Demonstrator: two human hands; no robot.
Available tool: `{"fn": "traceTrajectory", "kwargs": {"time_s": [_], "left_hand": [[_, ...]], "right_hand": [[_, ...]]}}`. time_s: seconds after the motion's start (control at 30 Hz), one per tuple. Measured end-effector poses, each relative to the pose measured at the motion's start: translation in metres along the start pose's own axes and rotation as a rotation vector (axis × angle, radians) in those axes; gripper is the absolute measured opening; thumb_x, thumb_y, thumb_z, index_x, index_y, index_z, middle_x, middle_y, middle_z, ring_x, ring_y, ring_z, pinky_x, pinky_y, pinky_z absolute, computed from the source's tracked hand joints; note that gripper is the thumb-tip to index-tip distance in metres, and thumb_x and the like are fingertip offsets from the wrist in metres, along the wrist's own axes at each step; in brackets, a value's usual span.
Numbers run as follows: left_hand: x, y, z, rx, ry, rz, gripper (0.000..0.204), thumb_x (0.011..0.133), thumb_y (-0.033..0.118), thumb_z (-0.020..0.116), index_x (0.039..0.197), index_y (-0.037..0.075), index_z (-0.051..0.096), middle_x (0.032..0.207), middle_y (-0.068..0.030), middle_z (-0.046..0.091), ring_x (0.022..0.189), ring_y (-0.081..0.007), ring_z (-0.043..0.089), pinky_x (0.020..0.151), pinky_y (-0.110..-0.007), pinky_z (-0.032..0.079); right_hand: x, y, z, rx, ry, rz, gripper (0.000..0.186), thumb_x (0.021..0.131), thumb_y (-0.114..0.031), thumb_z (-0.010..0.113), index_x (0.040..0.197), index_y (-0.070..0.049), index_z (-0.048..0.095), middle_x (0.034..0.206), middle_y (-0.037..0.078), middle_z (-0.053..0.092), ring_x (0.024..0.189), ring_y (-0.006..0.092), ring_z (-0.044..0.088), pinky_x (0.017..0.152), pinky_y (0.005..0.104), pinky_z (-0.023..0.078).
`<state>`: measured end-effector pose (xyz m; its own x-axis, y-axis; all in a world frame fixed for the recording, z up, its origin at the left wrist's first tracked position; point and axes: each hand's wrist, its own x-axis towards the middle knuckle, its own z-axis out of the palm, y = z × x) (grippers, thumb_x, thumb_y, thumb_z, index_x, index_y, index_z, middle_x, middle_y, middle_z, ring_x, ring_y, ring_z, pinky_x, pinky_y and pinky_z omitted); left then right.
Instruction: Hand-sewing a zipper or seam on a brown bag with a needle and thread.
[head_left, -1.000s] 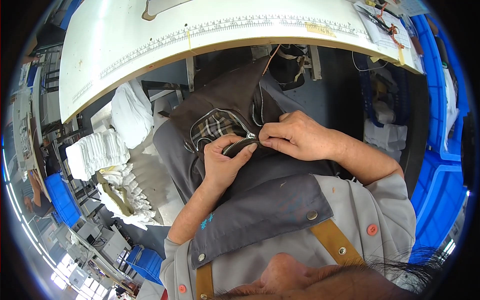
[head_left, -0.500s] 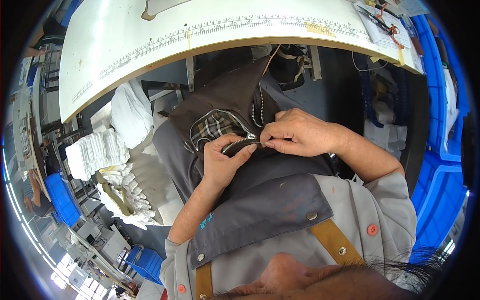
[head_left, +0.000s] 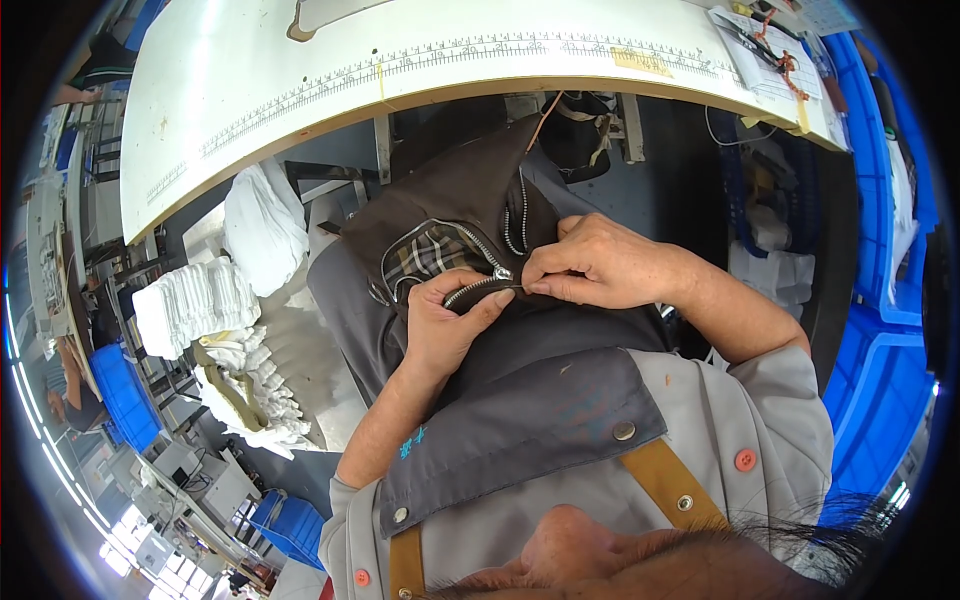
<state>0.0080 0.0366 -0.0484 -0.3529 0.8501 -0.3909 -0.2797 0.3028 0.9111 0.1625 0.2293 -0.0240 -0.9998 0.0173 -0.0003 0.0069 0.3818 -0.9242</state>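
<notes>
Remote view of handwork at a zipper. I see a dark brown cloth article (head_left: 425, 200) draped across the person's lap, in front of the counter's near edge. A curved, metal-toothed zipper (head_left: 478, 290) with a silver metal slider (head_left: 502, 273) borders an opening showing beige-and-black plaid lining (head_left: 430, 255). The bare left hand's (head_left: 445, 315) grip is clamped on the zipper, thumb and fingers to either side. The bare right hand's (head_left: 605, 265) grip is together just beside the slider; what it pinches I cannot tell. I judge the step in hand to be fine adjustment at the slider; the next move calls for a steady left grip and a small, controlled right pull. Farther out: the white counter (head_left: 250, 90) with a printed ruler scale, folded white cloths (head_left: 195, 310) at left, and 2 blue plastic crates (head_left: 880, 400) at right.
</notes>
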Motion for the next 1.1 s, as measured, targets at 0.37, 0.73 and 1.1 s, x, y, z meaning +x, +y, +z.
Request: {"fn": "traceTrajectory", "kwargs": {"time_s": [0.37, 0.73, 1.1], "left_hand": [[0.0006, -0.0032, -0.0014, -0.041, -0.013, 0.005, 0.016, 0.083, 0.010, 0.080, 0.091, 0.000, 0.071, 0.080, 0.0008, 0.067, 0.073, -0.0038, 0.058, 0.067, -0.019, 0.047], [0.0003, -0.0011, -0.0011, -0.044, -0.020, 0.017, 0.015, 0.083, 0.009, 0.080, 0.091, 0.000, 0.072, 0.080, 0.0002, 0.068, 0.073, -0.0041, 0.059, 0.066, -0.019, 0.047], [0.0010, -0.0046, -0.0024, -0.039, -0.026, 0.017, 0.015, 0.083, 0.010, 0.080, 0.092, 0.001, 0.072, 0.079, 0.0004, 0.068, 0.072, -0.0034, 0.059, 0.065, -0.018, 0.046]], "right_hand": [[-0.0034, 0.0043, 0.0052, 0.041, 0.027, -0.023, 0.007, 0.090, -0.013, 0.061, 0.094, -0.010, 0.065, 0.067, 0.004, 0.064, 0.059, 0.0267, 0.059, 0.074, 0.0370, 0.045], [-0.0005, 0.0026, -0.0001, 0.102, -0.019, -0.036, 0.009, 0.090, -0.015, 0.060, 0.094, -0.009, 0.066, 0.065, 0.003, 0.063, 0.056, 0.0255, 0.056, 0.071, 0.0367, 0.044], [0.0030, 0.0029, 0.0014, 0.035, -0.048, 0.002, 0.011, 0.095, -0.020, 0.058, 0.094, -0.011, 0.065, 0.069, 0.003, 0.065, 0.061, 0.0263, 0.057, 0.073, 0.0375, 0.044]]}}
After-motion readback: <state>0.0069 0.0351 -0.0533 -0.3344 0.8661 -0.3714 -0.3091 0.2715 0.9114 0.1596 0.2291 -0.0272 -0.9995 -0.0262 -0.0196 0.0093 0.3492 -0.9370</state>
